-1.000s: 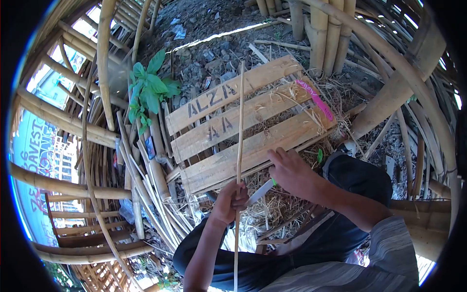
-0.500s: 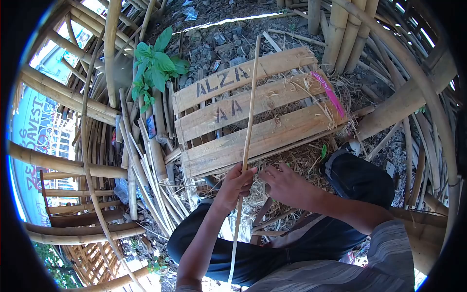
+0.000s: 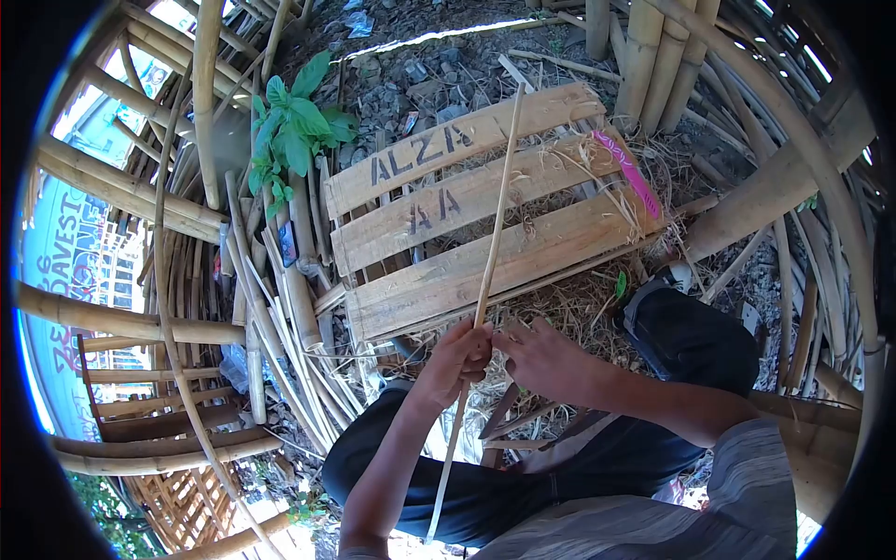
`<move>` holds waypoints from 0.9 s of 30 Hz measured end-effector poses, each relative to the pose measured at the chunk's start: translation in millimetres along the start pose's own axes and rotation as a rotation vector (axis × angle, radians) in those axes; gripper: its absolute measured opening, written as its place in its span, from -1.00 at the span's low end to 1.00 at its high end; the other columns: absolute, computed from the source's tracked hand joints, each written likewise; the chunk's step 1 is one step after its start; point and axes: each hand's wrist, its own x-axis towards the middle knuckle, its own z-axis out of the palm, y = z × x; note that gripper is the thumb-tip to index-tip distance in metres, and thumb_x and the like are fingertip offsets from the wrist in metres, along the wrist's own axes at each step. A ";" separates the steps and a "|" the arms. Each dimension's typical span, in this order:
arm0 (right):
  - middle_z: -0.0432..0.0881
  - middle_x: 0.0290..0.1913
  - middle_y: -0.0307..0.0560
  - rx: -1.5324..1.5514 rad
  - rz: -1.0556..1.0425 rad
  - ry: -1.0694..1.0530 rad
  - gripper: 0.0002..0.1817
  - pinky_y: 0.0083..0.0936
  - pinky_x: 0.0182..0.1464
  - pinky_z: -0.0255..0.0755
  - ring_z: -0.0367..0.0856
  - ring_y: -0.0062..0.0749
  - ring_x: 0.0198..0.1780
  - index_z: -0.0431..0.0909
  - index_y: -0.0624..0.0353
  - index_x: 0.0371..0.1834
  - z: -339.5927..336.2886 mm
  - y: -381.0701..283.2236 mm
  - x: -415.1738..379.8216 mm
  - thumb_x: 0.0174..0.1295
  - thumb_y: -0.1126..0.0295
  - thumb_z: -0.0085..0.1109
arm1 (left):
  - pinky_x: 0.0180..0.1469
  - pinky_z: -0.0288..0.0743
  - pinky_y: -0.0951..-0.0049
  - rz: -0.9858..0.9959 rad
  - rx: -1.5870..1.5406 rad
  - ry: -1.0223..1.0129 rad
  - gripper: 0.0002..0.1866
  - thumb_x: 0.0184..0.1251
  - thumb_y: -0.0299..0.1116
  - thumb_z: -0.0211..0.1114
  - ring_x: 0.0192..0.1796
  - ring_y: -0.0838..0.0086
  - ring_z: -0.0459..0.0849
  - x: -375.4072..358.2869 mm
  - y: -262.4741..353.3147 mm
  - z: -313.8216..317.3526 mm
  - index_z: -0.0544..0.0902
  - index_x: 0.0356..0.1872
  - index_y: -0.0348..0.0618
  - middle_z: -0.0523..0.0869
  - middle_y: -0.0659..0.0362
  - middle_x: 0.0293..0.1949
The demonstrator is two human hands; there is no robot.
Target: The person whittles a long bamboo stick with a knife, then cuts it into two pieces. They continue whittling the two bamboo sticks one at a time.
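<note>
My left hand (image 3: 455,362) is closed around a long, thin bamboo strip (image 3: 497,224). The strip slants from above the wooden slats down past my lap, its top leaning right. Right beside it, my right hand (image 3: 543,357) has bent fingers, their tips close to my left fingers and the strip. What those fingertips pinch, if anything, is too small to make out. Beyond both hands lies a slatted wooden crate panel (image 3: 485,271) marked with dark letters. A pink patterned strip-like object (image 3: 627,175) lies on its right end, among pale shavings.
Split bamboo pieces (image 3: 280,322) lie to the left, near a green leafy plant (image 3: 299,126). Thick bamboo poles (image 3: 653,65) stand at the back right. A heavy bamboo beam (image 3: 779,187) crosses the right side. Shavings (image 3: 560,308) cover the ground by my knees.
The bamboo strip has tilted, its top moving right and its lower end left. My right hand has shifted slightly left, closer to my left hand, which still grips the strip.
</note>
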 end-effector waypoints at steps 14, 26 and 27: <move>0.47 -0.03 -0.09 0.030 0.015 0.007 -0.87 -0.23 0.06 0.33 0.41 -0.27 0.10 0.64 0.09 -0.45 -1.7 1.6 -0.7 0.06 0.34 0.12 | -0.67 -0.05 0.73 -0.020 -0.039 -0.065 -0.77 0.35 -0.10 0.08 -0.67 0.77 0.10 0.4 -0.5 -3.9 0.41 -0.34 -0.01 0.23 0.43 -0.64; 0.56 -0.27 -0.15 0.106 -0.066 -0.006 -0.85 -0.36 -0.12 0.39 0.55 -0.35 -0.11 0.57 0.09 -0.37 -10.9 13.0 1.7 0.12 0.32 0.04 | -0.68 -0.05 0.74 -0.003 -0.100 -0.138 -0.47 0.37 0.24 -0.27 -0.67 0.75 0.08 2.2 -0.7 -6.1 0.38 -0.32 -0.04 0.20 0.40 -0.63; 0.56 -0.28 -0.16 0.110 -0.069 -0.010 -0.85 -0.37 -0.13 0.39 0.55 -0.36 -0.12 0.57 0.09 -0.37 -10.9 13.1 2.1 0.12 0.32 0.03 | -0.68 -0.05 0.74 -0.003 -0.099 -0.138 -0.47 0.37 0.24 -0.27 -0.67 0.75 0.08 2.3 -0.9 -5.8 0.38 -0.32 -0.04 0.20 0.40 -0.63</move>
